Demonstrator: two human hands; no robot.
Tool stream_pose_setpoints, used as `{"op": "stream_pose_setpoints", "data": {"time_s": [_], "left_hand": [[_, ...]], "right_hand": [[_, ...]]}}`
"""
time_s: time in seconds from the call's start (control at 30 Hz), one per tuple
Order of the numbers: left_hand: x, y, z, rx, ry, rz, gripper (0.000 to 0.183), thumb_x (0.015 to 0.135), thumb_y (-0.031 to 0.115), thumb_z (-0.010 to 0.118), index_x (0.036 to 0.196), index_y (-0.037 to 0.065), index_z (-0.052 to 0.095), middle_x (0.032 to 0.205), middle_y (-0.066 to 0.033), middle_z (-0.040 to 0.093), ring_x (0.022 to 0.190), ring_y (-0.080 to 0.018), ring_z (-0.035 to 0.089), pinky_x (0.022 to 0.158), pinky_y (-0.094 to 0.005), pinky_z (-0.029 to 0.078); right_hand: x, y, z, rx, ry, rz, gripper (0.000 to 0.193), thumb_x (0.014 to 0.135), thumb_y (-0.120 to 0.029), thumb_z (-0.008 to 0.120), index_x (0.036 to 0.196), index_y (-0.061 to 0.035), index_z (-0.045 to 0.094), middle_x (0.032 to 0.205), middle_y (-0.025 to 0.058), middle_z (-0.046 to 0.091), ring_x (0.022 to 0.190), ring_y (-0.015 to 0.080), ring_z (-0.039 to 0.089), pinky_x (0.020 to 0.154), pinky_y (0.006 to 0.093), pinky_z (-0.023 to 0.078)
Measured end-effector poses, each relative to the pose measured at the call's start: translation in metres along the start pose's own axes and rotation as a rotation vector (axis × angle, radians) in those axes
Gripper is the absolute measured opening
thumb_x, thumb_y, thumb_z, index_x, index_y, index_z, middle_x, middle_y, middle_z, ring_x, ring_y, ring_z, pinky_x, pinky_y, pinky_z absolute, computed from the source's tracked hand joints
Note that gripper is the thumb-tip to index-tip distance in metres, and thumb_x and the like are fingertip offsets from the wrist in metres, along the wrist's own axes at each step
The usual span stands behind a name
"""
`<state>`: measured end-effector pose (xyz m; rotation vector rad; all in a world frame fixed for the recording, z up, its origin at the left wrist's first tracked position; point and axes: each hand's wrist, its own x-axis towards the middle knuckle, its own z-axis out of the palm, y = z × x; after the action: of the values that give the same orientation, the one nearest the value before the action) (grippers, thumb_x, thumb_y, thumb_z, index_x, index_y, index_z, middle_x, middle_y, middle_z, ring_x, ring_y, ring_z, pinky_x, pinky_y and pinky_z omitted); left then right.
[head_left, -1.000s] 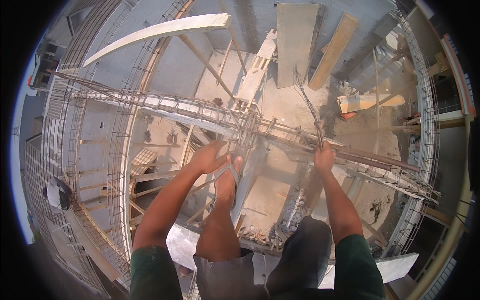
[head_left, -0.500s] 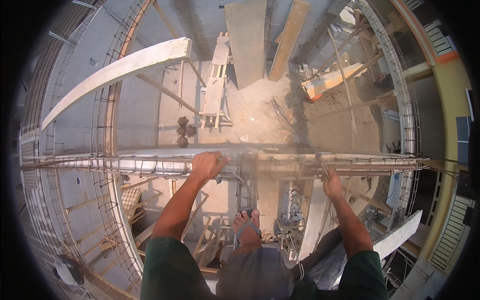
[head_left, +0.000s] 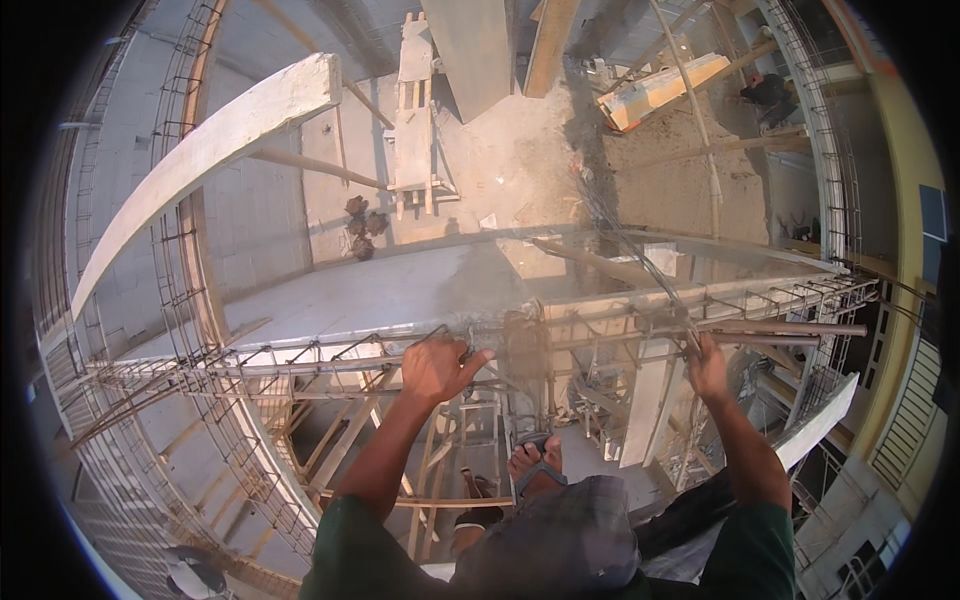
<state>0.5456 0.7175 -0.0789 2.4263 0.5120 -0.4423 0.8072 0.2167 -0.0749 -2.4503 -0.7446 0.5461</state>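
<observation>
A long rebar cage (head_left: 320,350) runs across in front of me, high above a floor. My left hand (head_left: 435,370) is closed over its bars left of the middle, thumb stretched to the right. To the right, my right hand (head_left: 707,368) is closed around a thin dark tool (head_left: 690,328), its kind blurred. A bundle of thin rods or wires (head_left: 640,258) runs from the far side to near this hand. Two brown pipes (head_left: 780,328) lie just right of it. Between the hands, my sandalled foot (head_left: 535,460) rests by a crossing cage.
Far below stand a wooden trestle (head_left: 412,130) and leaning boards (head_left: 475,60). A pale curved-looking plank (head_left: 210,160) juts out at the left. Another rebar cage (head_left: 185,250) crosses there. A person in dark clothes (head_left: 770,97) is low at the far right.
The view has tilted, so the cage and both hands sit lower in the picture. My right hand appears farther right, beside the pipes. My left hand stays on the cage.
</observation>
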Motion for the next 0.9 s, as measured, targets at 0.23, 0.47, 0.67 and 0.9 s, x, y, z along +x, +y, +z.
{"op": "stream_pose_setpoints", "data": {"time_s": [0.23,0.47,0.67,0.9], "left_hand": [[0.031,-0.003,-0.019,0.107,-0.328,0.052,0.073,0.102,0.077,0.061,0.077,0.01,0.081,0.072,-0.016,0.075,0.081,-0.0392,0.078,0.073,-0.0527,0.061],[0.031,0.007,-0.014,0.131,-0.327,0.038,0.078,0.099,0.082,0.059,0.075,0.01,0.078,0.07,-0.0175,0.072,0.075,-0.0428,0.076,0.07,-0.0559,0.06],[0.029,0.015,-0.013,0.179,-0.342,0.034,0.081,0.1,0.084,0.057,0.075,0.01,0.078,0.069,-0.0183,0.071,0.074,-0.0436,0.075,0.071,-0.0555,0.06],[0.014,0.023,-0.002,0.18,-0.397,-0.118,0.083,0.1,0.088,0.052,0.085,0.013,0.085,0.081,-0.0151,0.078,0.089,-0.0376,0.077,0.085,-0.0514,0.06]], "right_hand": [[0.003,0.011,0.006,-0.127,-0.021,0.082,0.012,0.103,-0.011,0.061,0.11,-0.0012,0.06,0.099,0.0266,0.062,0.097,0.0543,0.058,0.09,0.0602,0.045],[0.003,0.022,-0.004,-0.018,-0.043,0.12,0.015,0.095,-0.006,0.067,0.108,-0.0004,0.062,0.098,0.0272,0.065,0.099,0.055,0.061,0.089,0.0597,0.047],[-0.004,0.021,-0.01,-0.059,0.0,0.139,0.014,0.092,-0.006,0.067,0.104,-0.0048,0.06,0.095,0.0251,0.067,0.102,0.0501,0.064,0.093,0.0562,0.045],[-0.017,0.03,-0.011,0.014,0.022,0.145,0.011,0.098,-0.016,0.067,0.104,-0.0076,0.062,0.097,0.0218,0.072,0.104,0.0452,0.068,0.095,0.055,0.043]]}}
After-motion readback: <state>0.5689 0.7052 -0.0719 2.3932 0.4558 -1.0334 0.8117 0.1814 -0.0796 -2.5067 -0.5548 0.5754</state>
